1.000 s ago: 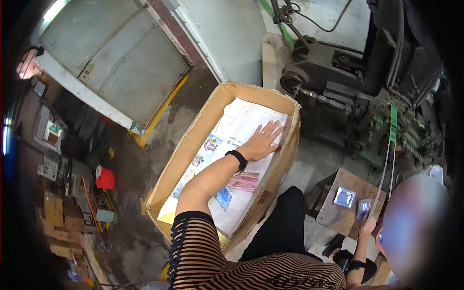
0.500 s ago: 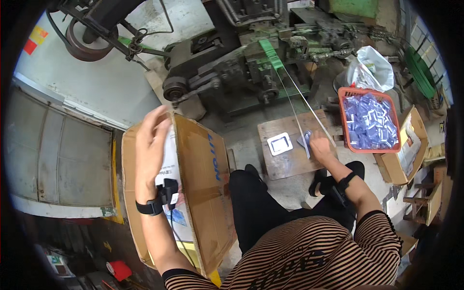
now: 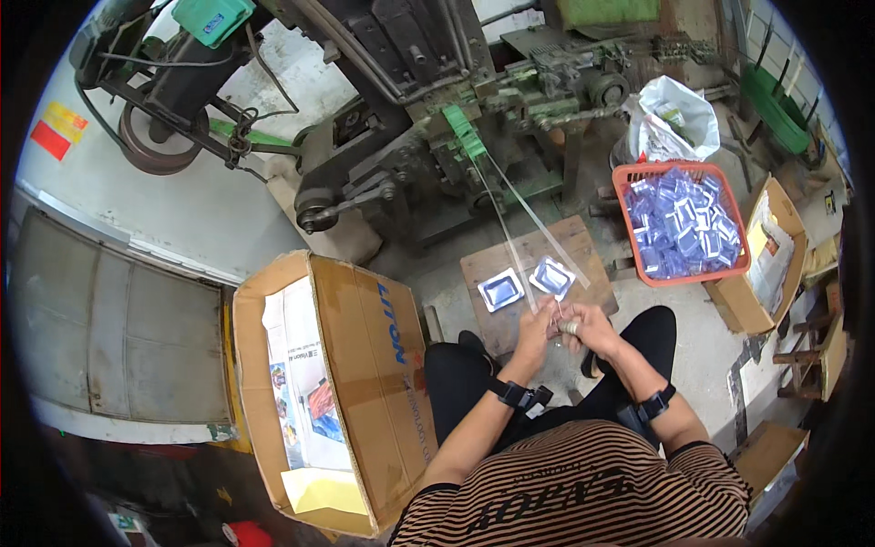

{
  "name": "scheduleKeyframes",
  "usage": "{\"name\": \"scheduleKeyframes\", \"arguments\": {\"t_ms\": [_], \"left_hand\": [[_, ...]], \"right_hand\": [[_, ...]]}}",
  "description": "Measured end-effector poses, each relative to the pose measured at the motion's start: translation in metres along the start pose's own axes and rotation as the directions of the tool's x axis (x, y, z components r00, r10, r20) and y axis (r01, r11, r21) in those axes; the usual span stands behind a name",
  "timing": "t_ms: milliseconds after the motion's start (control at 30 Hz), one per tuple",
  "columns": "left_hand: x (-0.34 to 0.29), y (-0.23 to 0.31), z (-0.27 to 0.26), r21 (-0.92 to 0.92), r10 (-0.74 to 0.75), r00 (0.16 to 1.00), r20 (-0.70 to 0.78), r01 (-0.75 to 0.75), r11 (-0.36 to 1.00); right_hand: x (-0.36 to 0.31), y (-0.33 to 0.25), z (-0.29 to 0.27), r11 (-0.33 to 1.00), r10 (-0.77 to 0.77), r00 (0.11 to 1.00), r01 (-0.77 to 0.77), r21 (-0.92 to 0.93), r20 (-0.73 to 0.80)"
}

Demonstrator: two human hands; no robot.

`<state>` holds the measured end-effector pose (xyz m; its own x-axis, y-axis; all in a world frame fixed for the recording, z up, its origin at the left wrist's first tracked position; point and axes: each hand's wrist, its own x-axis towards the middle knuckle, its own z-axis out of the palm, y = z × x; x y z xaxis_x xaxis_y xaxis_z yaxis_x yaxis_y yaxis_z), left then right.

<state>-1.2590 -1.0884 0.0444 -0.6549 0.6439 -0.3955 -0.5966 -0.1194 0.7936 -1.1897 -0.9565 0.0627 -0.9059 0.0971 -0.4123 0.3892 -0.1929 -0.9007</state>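
Observation:
My left hand [image 3: 534,330] and my right hand [image 3: 591,330] meet in front of my knees, over the near edge of a low wooden board [image 3: 492,251]. The fingers of both are closed. Between the right fingers shows a small, pale greyish piece [image 3: 569,326], too small to name; what the left fingers hold is hidden. Just beyond the hands, a white-rimmed, blue-centred blister tray [image 3: 552,277] lies tilted on the board. A second blister tray [image 3: 501,290] lies to its left. Two thin pale strips [image 3: 536,226] slant down from a green machine part [image 3: 465,133] towards the board.
At my left stands a large open carton [image 3: 369,365] lined with printed sheets. A red basket [image 3: 629,219] full of bluish clear plastic packs is at the right, beside another carton [image 3: 775,246] and a white bag [image 3: 676,118]. A dark machine [image 3: 410,173] fills the far side.
My left hand has come from above the large carton to meet my right hand. The right hand has drawn back from the board, leaving a second tray uncovered there. The whole view has shifted.

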Motion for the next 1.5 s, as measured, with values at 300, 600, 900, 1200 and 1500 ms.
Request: {"name": "scheduleKeyframes", "arguments": {"t_ms": [300, 600, 900, 1200, 1500], "left_hand": [[-0.003, 0.022, -0.039, -0.295, -0.095, 0.988, -0.124, 0.055, 0.954], [-0.013, 0.013, -0.076, -0.236, -0.269, 0.963, 0.015, 0.265, 0.935], [-0.044, 0.011, -0.127, -0.290, -0.266, 0.964, 0.015, 0.259, 0.921], [-0.043, -0.004, -0.141, -0.352, -0.260, 0.964, 0.049, 0.261, 0.899], [-0.035, 0.001, -0.133, -0.283, -0.290, 0.957, 0.022, 0.284, 0.916]], "right_hand": [[0.067, -0.134, -0.075, 0.819, -0.366, 0.930, 0.311, -0.483, -0.021], [0.215, -0.245, -0.002, 0.135, -0.700, 0.685, 0.403, -0.905, 0.201], [0.291, -0.253, 0.040, -0.114, -0.645, 0.701, 0.305, -0.946, 0.304], [0.275, -0.238, -0.004, 0.145, -0.724, 0.690, 0.174, -0.974, 0.016], [0.279, -0.260, 0.025, 0.115, -0.716, 0.695, 0.208, -0.971, 0.064]]}}
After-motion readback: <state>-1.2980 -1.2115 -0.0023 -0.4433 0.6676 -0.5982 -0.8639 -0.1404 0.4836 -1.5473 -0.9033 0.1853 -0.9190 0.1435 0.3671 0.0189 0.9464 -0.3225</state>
